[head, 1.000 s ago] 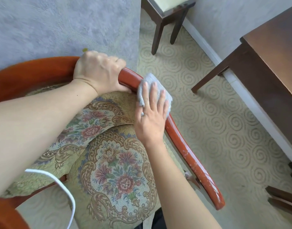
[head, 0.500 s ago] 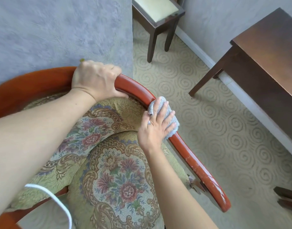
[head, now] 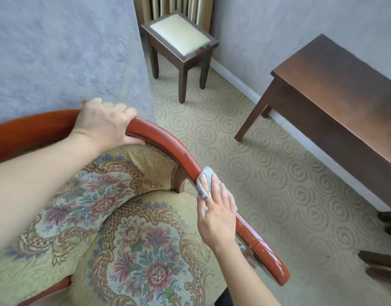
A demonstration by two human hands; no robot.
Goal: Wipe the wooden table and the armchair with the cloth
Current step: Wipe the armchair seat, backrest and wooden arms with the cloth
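Right hand [head: 216, 214] laid flat, fingers straight and together, on the cloth [head: 206, 182], pressing it against the red wooden arm rail [head: 183, 157] of the armchair [head: 123, 228]; palm spread, presumably, to keep the folded cloth bearing on the curved rail during a stroke along it. Cloth partly hidden under the fingers, its free edge showing just ahead of the fingertips. Chipped, worn lacquer on the rail toward the wrist side of that hand. Left hand [head: 104, 124] farther up the same rail, near the top of the chair back, fingers curled over the wood and thumb underneath: a clamped grip, probably to steady the chair against the push of wiping. Hands well apart, with bare rail between them. Floral upholstery between and below both forearms, untouched by the cloth. Beyond the right hand, across patterned carpet [head: 267, 173], the dark wooden desk [head: 335, 85] against the wall, out of reach. Beyond the left hand, a small cushioned stool [head: 179, 38].
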